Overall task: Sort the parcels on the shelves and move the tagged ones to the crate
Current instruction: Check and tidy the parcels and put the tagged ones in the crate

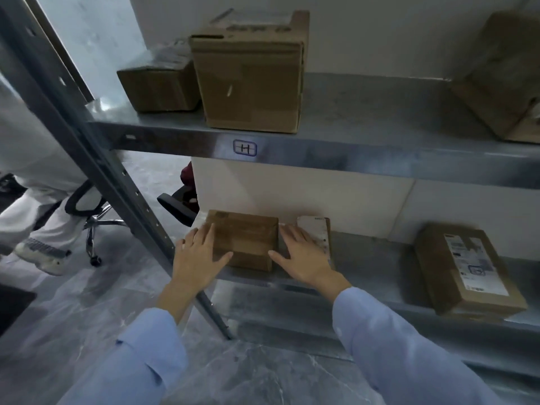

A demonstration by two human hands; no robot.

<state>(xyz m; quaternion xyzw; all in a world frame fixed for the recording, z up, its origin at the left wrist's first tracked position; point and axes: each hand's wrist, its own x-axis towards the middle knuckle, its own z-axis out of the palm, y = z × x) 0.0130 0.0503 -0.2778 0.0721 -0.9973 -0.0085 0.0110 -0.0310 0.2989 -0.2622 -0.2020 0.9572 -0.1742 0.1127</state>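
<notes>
- While it sits on the lower shelf [374, 258], the brown parcel [245, 241] lies between both hands.
- On its sides press the left hand [198, 255] and right hand [304, 258], fingers straight.

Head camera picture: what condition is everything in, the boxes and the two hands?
Left hand, open, fingers straight against the brown parcel's left side.
Right hand, open, flat against its right side.
Brown parcel, closed, on the lower shelf between both hands.
White-faced parcel, closed, beside the right hand.
Labelled parcel, closed, lying label up.
Large box, closed, upright on the upper shelf.
Small box, closed, left of it.
</notes>
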